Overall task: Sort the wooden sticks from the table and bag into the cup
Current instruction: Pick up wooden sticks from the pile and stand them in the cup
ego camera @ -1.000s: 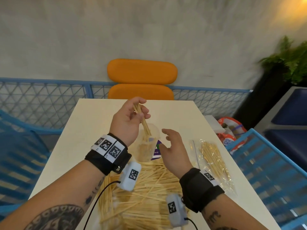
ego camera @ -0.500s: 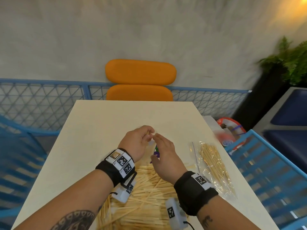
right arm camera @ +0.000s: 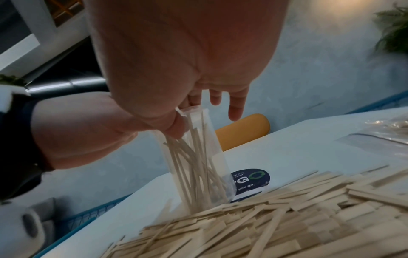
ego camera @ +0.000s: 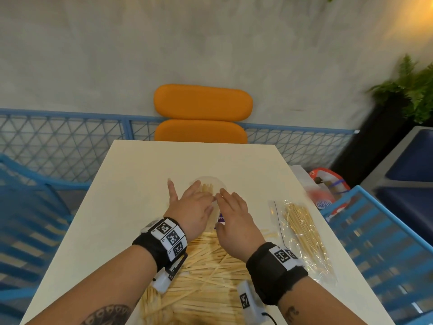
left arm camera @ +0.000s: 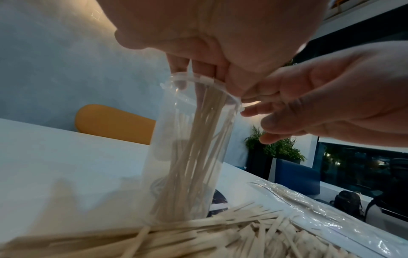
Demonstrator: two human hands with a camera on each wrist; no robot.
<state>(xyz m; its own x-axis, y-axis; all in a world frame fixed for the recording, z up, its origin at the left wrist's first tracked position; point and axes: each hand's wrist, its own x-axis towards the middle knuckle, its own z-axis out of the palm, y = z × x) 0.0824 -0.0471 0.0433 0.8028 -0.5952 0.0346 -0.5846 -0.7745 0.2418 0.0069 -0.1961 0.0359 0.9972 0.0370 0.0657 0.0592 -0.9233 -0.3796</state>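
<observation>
**Both hands flat over the cup of sticks**

The left hand point(ego camera: 192, 207) and right hand point(ego camera: 236, 221) hover with straight fingers over the clear cup's point(left arm camera: 189, 148) rim, holding nothing. The cup stands upright on the table point(ego camera: 131, 184), sticks inside. Loose wooden sticks point(ego camera: 210, 277) lie nearer; the bag point(ego camera: 304, 233) lies right.

one cup point(ego camera: 209, 184), one bag point(ego camera: 304, 233), two hands point(ego camera: 192, 207)

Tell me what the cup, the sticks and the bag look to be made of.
Cup: clear, glossy plastic, probably thin; the sticks inside show through its wall.
Sticks: pale, matte wood by the look, flat thin strips with squared ends.
Bag: transparent plastic film, shiny and wrinkled, with more sticks visible inside.
</observation>
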